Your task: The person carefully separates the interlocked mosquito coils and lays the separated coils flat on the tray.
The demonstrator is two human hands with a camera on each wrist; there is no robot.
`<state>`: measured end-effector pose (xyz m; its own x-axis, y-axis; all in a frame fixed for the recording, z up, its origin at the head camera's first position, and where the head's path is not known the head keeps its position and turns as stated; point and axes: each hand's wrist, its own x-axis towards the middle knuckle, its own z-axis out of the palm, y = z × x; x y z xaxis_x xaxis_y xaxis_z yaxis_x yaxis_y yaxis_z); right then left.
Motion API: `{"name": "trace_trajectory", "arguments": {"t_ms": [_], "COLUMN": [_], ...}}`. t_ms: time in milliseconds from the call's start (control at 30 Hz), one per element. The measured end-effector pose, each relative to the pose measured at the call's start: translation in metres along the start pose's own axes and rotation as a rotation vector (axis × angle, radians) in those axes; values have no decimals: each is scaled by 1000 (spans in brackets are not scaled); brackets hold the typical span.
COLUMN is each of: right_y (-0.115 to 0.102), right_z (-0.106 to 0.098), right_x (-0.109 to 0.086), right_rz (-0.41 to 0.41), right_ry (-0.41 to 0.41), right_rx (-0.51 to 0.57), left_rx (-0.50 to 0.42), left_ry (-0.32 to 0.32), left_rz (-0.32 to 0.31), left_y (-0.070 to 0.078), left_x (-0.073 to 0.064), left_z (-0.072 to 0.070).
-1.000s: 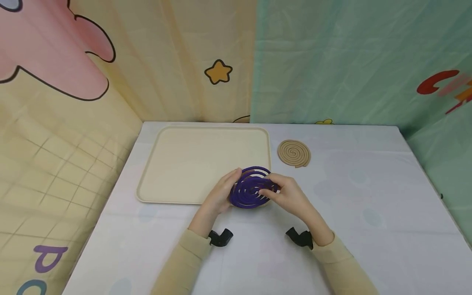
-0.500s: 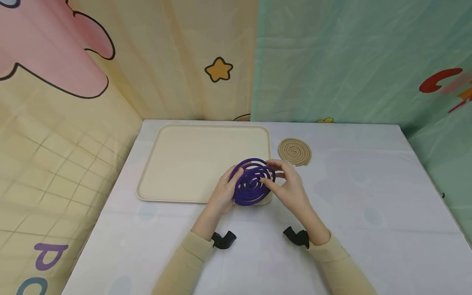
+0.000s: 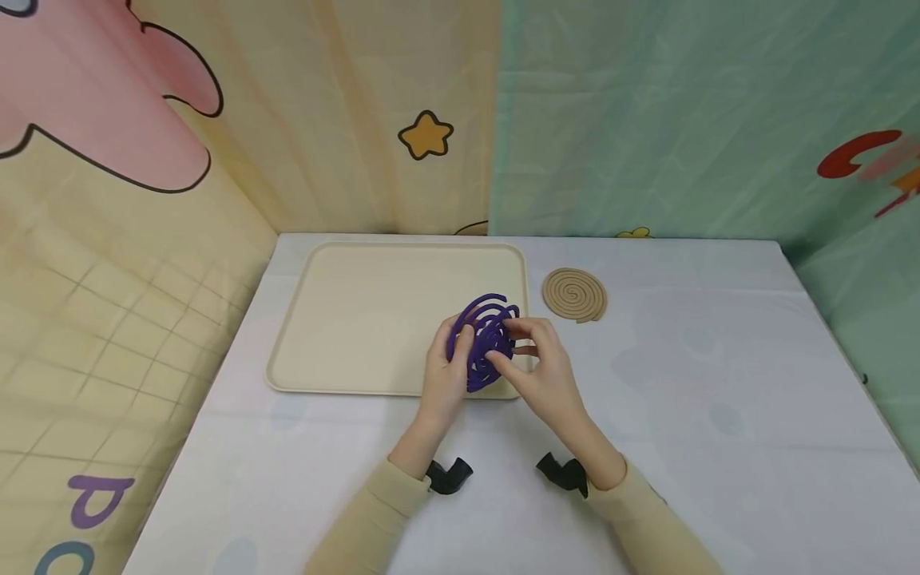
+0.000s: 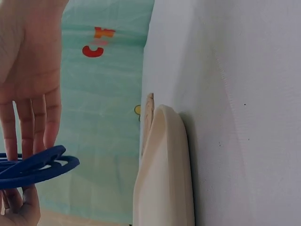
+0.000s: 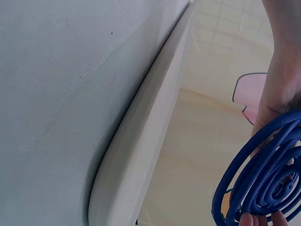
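Over the near right corner of the cream tray [image 3: 381,319], both hands hold a purple mosquito coil [image 3: 477,363] in the air. It looks blue in the wrist views and its rings stand apart, overlapping and tilted. My left hand [image 3: 446,375] grips its left edge, thumb on the near face and fingers behind. My right hand [image 3: 544,369] pinches the right part between thumb and fingertips. In the right wrist view the nested rings of the coil [image 5: 256,179] spread out, with fingertips at the bottom. A tan mosquito coil [image 3: 573,295] lies flat on the table.
The tray's raised rim [image 4: 171,141] runs below the hands in the left wrist view. A white cloth covers the table [image 3: 690,415]. Printed curtains [image 3: 632,120] hang behind and at the sides. A black wrist-worn piece [image 3: 450,477] juts inward from the left wrist.
Both hands have risen a little further over the tray with the purple mosquito coil. It has turned more edge-on, its rings have spread, and the right hand has moved left.
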<state>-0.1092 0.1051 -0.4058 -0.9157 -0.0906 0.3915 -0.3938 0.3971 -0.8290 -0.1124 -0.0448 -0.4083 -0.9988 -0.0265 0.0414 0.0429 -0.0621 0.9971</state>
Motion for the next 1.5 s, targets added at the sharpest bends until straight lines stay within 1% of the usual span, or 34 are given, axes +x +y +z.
{"name": "trace_trajectory", "arguments": {"t_ms": [100, 233, 367, 467, 567, 733, 867, 1000, 1100, 1167, 1200, 1300, 1367, 1433, 1500], "right_y": [1, 4, 7, 8, 8, 7, 9, 12, 13, 13, 13, 13, 13, 13, 14], "right_z": [1, 1, 1, 1, 1, 3, 2, 0, -2, -3, -4, -7, -8, -9, -9], "right_x": [3, 5, 7, 8, 8, 7, 6, 7, 8, 9, 9, 11, 12, 12, 11], "right_rz": [83, 144, 180, 188, 166, 67, -1, -50, -65, -51, -38, 3, 21, 32, 43], "right_ry": [-42, -86, -127, -136, -120, -75, -52, -38, -45, -60, -71, -103, -125, -145, -161], "right_rx": [71, 152, 178, 163, 118, 17, -64, -145, -149, -124, -102, -44, -17, 4, 20], "left_rx": [35, 38, 40, 46, 50, 42, 36, 90, 137, 145, 134, 51, -22, -92, -131], "left_ry": [11, 13, -10, -26, -44, -87, -108, -129, -167, -195, -212, -262, -293, -319, -333], "left_rz": [54, 103, 111, 106, 101, 86, 64, 33, 23, 37, 44, 39, 20, -18, -44], "left_y": [-1, -1, -1, -3, -3, -4, -4, -5, -5, -4, -3, -1, -1, 0, 0], "left_x": [-3, -4, -5, -5, -5, -4, -3, -1, 1, 2, 3, 6, 8, 10, 11], "left_z": [3, 7, 8, 9, 11, 13, 14, 12, 9, 6, 4, -2, -6, -8, -10]}}
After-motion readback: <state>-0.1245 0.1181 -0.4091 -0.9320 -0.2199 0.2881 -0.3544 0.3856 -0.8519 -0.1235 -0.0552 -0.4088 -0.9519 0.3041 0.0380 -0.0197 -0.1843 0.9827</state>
